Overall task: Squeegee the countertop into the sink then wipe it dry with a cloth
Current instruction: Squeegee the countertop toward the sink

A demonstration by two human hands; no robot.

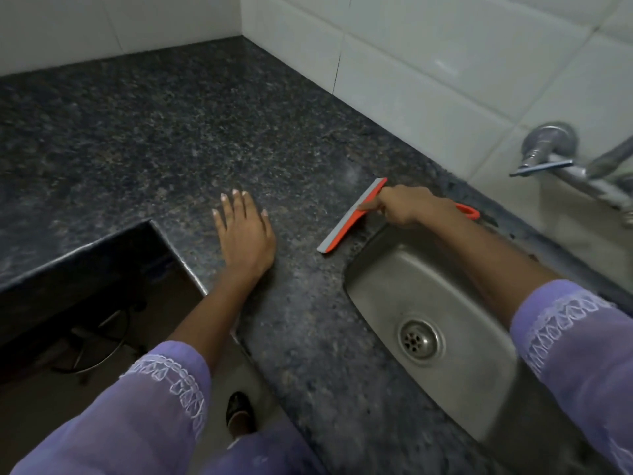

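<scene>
We see the right hand (pixel 406 207) clamped on the orange squeegee (pixel 352 217), its blade on the countertop (pixel 171 138) just beside the sink (pixel 383 269) (tap (pixel 561 159) nearby). The left hand (pixel 245 234) lies flat, fingers spread.

A chrome wall tap (pixel 561 156) with a blue-edged lever stood out from the white tiled wall (pixel 428 56) at the right. Below the dark stone ledge on the left, a black cable (pixel 102 341) looped across the brownish floor (pixel 44 416). A dark shoe (pixel 238 409) showed on that floor, between two lilac sleeves (pixel 150 406) trimmed with white embroidery.
</scene>
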